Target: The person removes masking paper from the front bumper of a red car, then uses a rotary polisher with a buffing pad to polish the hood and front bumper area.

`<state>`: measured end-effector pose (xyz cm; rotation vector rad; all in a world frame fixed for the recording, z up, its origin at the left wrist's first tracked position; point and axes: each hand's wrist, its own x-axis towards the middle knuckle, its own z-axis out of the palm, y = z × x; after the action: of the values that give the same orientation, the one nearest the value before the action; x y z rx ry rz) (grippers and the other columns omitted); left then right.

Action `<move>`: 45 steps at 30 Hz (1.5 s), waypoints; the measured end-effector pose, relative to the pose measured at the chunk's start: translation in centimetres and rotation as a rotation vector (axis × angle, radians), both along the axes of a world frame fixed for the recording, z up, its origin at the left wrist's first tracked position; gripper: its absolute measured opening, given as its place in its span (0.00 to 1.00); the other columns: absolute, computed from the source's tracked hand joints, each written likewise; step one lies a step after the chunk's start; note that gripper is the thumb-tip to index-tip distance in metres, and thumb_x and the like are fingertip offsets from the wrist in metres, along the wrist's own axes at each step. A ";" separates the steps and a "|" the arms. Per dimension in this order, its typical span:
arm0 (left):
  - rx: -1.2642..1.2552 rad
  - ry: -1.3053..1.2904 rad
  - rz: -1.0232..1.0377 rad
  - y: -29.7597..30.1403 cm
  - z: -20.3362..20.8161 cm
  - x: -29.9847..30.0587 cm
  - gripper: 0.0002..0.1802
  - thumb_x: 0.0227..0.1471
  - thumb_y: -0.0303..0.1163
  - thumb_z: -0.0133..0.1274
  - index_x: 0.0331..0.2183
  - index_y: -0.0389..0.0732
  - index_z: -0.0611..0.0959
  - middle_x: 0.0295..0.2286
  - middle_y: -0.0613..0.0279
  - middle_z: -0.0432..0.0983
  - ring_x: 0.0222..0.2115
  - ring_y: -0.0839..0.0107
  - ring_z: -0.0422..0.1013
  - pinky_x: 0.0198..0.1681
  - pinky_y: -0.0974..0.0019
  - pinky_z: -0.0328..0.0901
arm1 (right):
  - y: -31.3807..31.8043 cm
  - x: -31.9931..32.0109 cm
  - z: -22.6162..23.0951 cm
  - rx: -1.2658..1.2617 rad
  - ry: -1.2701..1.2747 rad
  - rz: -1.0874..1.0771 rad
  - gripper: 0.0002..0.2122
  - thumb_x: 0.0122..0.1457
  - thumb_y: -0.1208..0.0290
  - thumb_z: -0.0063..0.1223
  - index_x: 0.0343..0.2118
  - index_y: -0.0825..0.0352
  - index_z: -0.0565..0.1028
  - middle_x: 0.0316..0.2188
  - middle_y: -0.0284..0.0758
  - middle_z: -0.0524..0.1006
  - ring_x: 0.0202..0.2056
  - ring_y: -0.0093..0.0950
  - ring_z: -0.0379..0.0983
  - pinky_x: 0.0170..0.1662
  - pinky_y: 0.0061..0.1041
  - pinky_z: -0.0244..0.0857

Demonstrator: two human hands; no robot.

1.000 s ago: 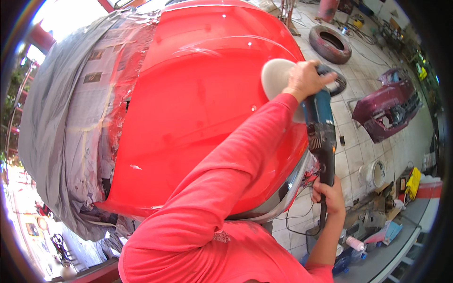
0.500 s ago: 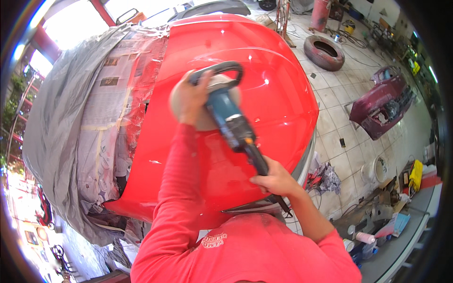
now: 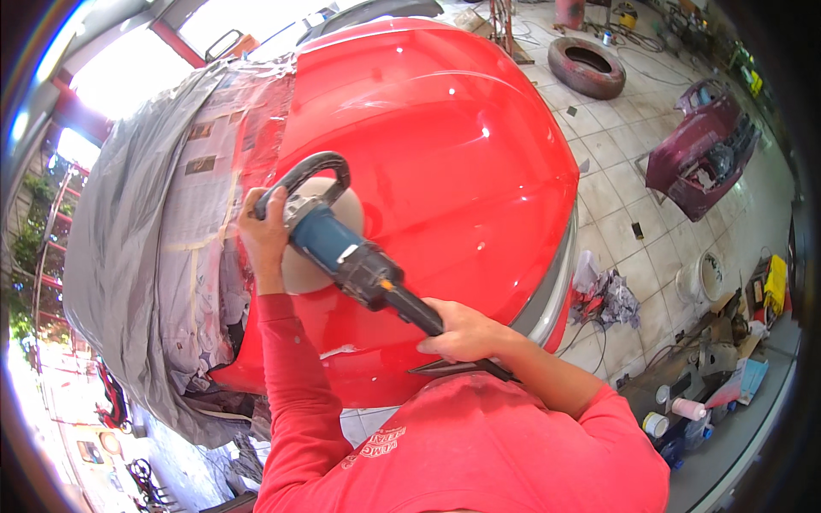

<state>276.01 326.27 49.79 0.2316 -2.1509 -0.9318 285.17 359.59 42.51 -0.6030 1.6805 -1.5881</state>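
Observation:
A blue and black car polisher (image 3: 329, 239) lies across the red car hood (image 3: 453, 188), its round pale pad (image 3: 346, 208) against the paint near the masked edge. My left hand (image 3: 268, 235) is wrapped round the black loop handle at the polisher's head. With my right hand (image 3: 462, 332) I grip the black rear handle, close to the front of the car. Part of the pad is hidden under the tool body. A whitish smear (image 3: 338, 351) marks the hood just nearer to me than the pad.
Grey sheeting (image 3: 120, 256) and taped newspaper (image 3: 192, 222) cover the car to the left. A tire (image 3: 587, 68), a maroon bumper (image 3: 697, 162), a white bucket (image 3: 701, 278) and crumpled paper (image 3: 611, 299) lie on the tiled floor. At right, a bench (image 3: 753, 427) holds bottles and clutter.
Both hands have carried the polisher left and toward me across the hood, its pad now nearer the masked edge. The tool has turned to lie flatter across the view.

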 end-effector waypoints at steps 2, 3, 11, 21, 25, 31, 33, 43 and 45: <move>0.000 -0.094 -0.084 5.4 0.3 -1.7 0.18 0.57 0.42 0.65 0.29 0.36 0.84 0.20 0.73 0.70 0.22 0.81 0.63 0.25 0.68 0.59 | 3.9 0.5 0.0 -0.015 -0.146 -0.063 0.24 0.56 0.76 0.62 0.57 0.68 0.70 0.21 0.29 0.72 0.19 0.19 0.69 0.23 0.24 0.63; 0.002 -0.141 -0.134 8.3 0.2 -2.9 0.17 0.58 0.42 0.65 0.29 0.36 0.84 0.20 0.74 0.70 0.21 0.82 0.62 0.25 0.69 0.59 | 6.0 0.8 0.1 -0.022 -0.219 -0.101 0.24 0.56 0.76 0.63 0.57 0.69 0.70 0.22 0.29 0.72 0.19 0.19 0.69 0.23 0.24 0.63; 0.008 -0.154 -0.614 29.0 -2.7 -12.8 0.25 0.51 0.51 0.67 0.34 0.34 0.87 0.23 0.53 0.81 0.24 0.67 0.75 0.31 0.61 0.69 | 17.8 3.8 -3.4 -0.056 -0.323 -0.591 0.20 0.56 0.77 0.65 0.51 0.70 0.72 0.20 0.30 0.72 0.18 0.20 0.70 0.22 0.25 0.64; 0.080 -0.130 -0.758 37.7 -5.8 -15.6 0.32 0.47 0.53 0.68 0.38 0.30 0.87 0.27 0.48 0.83 0.29 0.60 0.81 0.38 0.60 0.74 | 22.2 4.6 -5.5 -0.023 -0.331 -0.815 0.12 0.54 0.79 0.65 0.37 0.69 0.71 0.17 0.32 0.73 0.16 0.23 0.70 0.20 0.25 0.66; 0.116 -0.166 -0.662 28.9 -4.0 -12.2 0.26 0.49 0.51 0.68 0.34 0.34 0.87 0.23 0.54 0.81 0.25 0.67 0.76 0.33 0.62 0.71 | 16.6 5.2 -4.1 0.033 -0.266 -0.707 0.11 0.55 0.81 0.64 0.36 0.68 0.71 0.18 0.31 0.73 0.16 0.22 0.71 0.21 0.24 0.65; 0.035 -0.068 -0.294 13.7 -1.3 -4.7 0.25 0.51 0.51 0.68 0.35 0.37 0.88 0.25 0.56 0.82 0.26 0.69 0.77 0.35 0.64 0.71 | 7.7 4.1 -1.6 0.074 -0.210 -0.375 0.23 0.55 0.81 0.63 0.54 0.70 0.70 0.23 0.29 0.72 0.19 0.19 0.69 0.23 0.24 0.62; 0.137 -0.104 -0.182 8.9 0.0 -1.5 0.22 0.52 0.49 0.69 0.35 0.38 0.89 0.26 0.59 0.83 0.27 0.72 0.76 0.34 0.65 0.71 | 4.4 2.8 -0.2 0.104 -0.167 -0.231 0.24 0.55 0.80 0.63 0.56 0.70 0.70 0.23 0.29 0.72 0.19 0.19 0.69 0.23 0.24 0.63; 0.046 -0.020 0.138 -5.7 -0.2 5.0 0.22 0.57 0.47 0.65 0.30 0.34 0.86 0.20 0.69 0.73 0.22 0.79 0.65 0.27 0.67 0.61 | -4.7 2.1 1.6 0.121 -0.052 0.089 0.26 0.54 0.70 0.65 0.57 0.69 0.73 0.32 0.34 0.74 0.36 0.25 0.74 0.42 0.29 0.69; 0.037 -0.009 0.125 -4.9 -0.3 4.4 0.21 0.58 0.45 0.65 0.29 0.34 0.86 0.20 0.72 0.72 0.22 0.82 0.63 0.25 0.70 0.58 | -3.5 2.0 1.6 0.141 -0.098 0.099 0.26 0.55 0.69 0.66 0.57 0.69 0.73 0.33 0.36 0.75 0.37 0.27 0.74 0.43 0.30 0.69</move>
<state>280.44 321.34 49.52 0.3847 -2.1029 -0.9001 287.16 356.08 44.12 -0.5203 1.6484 -1.3942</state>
